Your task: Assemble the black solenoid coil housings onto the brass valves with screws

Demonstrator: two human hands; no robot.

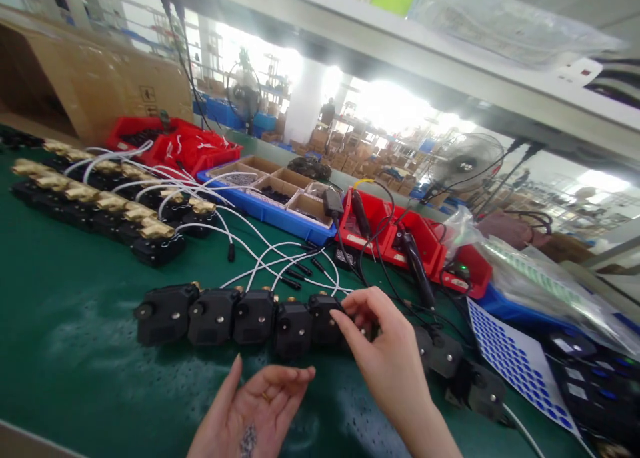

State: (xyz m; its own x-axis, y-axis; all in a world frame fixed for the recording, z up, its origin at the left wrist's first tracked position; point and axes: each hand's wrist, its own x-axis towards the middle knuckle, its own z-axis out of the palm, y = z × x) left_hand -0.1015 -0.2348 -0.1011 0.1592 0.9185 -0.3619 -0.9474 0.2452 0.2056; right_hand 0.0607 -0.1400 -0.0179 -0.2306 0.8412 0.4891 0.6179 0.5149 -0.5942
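A row of black boxy units [210, 318] with round knobs, screws and white cables lies along the green bench. My left hand [260, 405] is palm up in front of the row, fingers curled into a cup, holding a small pile of tiny metal screws [248, 439]. My right hand [385, 338] reaches over the right part of the row. Its thumb and forefinger come together at the upper right of one black unit [325, 319]; whatever is between the fingertips is too small to make out. The hand hides the units behind it.
Brass-fitted units [110, 201] fill the left back. A blue divided tray [270, 211] and red bins [400, 245] line the rear. A black electric screwdriver [417, 268] leans on a bin. A sheet of blue dots [520, 365] lies right, below an overhead shelf [350, 31].
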